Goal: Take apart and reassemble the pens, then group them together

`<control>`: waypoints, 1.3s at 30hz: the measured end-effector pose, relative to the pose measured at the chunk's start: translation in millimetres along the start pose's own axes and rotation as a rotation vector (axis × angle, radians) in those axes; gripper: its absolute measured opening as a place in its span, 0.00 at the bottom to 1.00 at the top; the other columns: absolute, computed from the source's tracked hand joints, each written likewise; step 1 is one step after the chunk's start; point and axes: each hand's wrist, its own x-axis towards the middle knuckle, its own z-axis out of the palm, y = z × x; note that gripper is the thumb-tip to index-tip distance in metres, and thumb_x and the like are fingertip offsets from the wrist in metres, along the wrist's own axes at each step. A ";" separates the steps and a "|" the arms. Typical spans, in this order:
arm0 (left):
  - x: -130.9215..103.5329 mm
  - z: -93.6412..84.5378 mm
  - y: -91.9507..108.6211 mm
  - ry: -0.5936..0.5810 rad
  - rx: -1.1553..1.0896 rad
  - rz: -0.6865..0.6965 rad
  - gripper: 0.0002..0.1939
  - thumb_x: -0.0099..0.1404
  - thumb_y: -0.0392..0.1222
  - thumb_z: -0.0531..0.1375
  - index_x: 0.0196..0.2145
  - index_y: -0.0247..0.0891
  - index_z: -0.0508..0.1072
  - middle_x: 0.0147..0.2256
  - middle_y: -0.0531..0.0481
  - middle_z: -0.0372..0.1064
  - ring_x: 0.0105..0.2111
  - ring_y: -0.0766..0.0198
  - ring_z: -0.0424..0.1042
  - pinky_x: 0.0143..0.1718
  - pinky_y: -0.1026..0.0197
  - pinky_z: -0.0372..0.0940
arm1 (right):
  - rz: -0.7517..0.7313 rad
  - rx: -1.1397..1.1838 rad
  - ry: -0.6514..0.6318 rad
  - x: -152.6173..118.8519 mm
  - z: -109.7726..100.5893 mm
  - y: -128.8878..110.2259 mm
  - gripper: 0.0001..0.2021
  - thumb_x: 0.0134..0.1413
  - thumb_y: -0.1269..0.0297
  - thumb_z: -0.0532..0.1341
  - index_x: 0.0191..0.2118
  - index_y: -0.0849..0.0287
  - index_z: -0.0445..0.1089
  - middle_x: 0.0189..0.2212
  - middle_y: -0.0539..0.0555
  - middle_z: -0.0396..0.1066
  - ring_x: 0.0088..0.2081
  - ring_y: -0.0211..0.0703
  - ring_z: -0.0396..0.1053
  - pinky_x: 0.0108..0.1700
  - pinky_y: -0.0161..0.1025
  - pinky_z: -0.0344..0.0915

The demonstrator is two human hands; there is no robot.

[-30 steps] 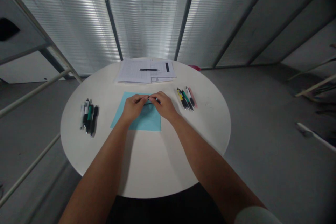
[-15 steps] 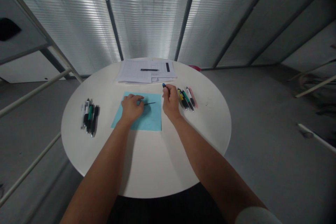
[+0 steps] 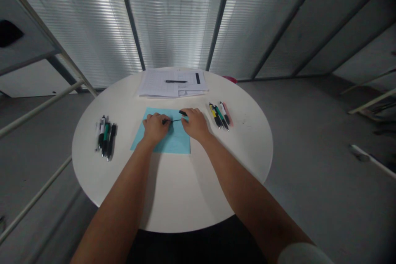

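My left hand (image 3: 155, 128) is closed over the blue sheet (image 3: 173, 142), pinching a dark pen part from which a thin black pen refill (image 3: 176, 120) sticks out to the right. Opposite it, my right hand (image 3: 197, 125) is closed around a short black pen barrel (image 3: 183, 112), whose end shows above the fingers. The refill's free tip reaches up to the right fingertips; whether it touches them I cannot tell. Most of the barrel is hidden in the right hand.
On the round white table (image 3: 173, 198), a group of pens (image 3: 106, 138) lies at the left. More pens (image 3: 219, 116) lie at the right beside a pink slip (image 3: 228, 113). Toward the back are stacked papers (image 3: 157, 84) with a black pen (image 3: 176, 81) on top.
My right hand has moved left and slightly down, bringing the barrel over the blue sheet near the refill. My left hand stays in about the same place, its fingers closed tighter.
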 end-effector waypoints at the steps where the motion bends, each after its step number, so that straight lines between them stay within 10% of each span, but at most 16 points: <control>1: 0.1 0.2 -0.3 -0.005 -0.003 0.003 0.14 0.62 0.48 0.56 0.38 0.45 0.80 0.40 0.39 0.72 0.46 0.40 0.63 0.45 0.43 0.54 | -0.007 -0.030 -0.032 -0.5 0.1 0.0 0.13 0.57 0.67 0.59 0.48 0.54 0.71 0.43 0.56 0.73 0.48 0.50 0.63 0.50 0.46 0.58; 15: -0.8 -1.8 4.3 0.009 -0.114 0.024 0.12 0.63 0.46 0.56 0.36 0.42 0.79 0.40 0.41 0.73 0.46 0.45 0.64 0.46 0.46 0.54 | -0.038 -0.084 -0.077 -1.5 1.9 2.7 0.08 0.58 0.58 0.62 0.41 0.51 0.75 0.40 0.53 0.74 0.46 0.50 0.63 0.44 0.45 0.54; 24: 11.9 -15.1 -2.0 0.372 -1.118 -0.311 0.16 0.55 0.42 0.62 0.42 0.38 0.72 0.29 0.53 0.64 0.26 0.69 0.62 0.31 0.62 0.59 | -0.006 0.098 0.081 4.0 1.0 4.8 0.10 0.62 0.59 0.58 0.42 0.54 0.74 0.40 0.54 0.73 0.44 0.47 0.65 0.47 0.43 0.57; 32: 3.7 -16.7 17.8 -0.242 -1.645 -0.321 0.18 0.50 0.34 0.67 0.40 0.29 0.76 0.29 0.48 0.69 0.23 0.73 0.63 0.25 0.68 0.60 | -0.079 0.250 0.248 5.2 5.9 7.3 0.12 0.63 0.58 0.56 0.42 0.56 0.74 0.38 0.55 0.71 0.42 0.45 0.65 0.48 0.42 0.61; 39: 2.1 -3.2 18.8 -0.297 -1.574 -0.233 0.14 0.53 0.40 0.69 0.37 0.30 0.78 0.32 0.47 0.71 0.24 0.73 0.64 0.26 0.68 0.61 | -0.142 0.280 0.137 3.1 5.2 3.2 0.10 0.63 0.61 0.56 0.41 0.56 0.73 0.37 0.55 0.68 0.43 0.44 0.64 0.48 0.41 0.62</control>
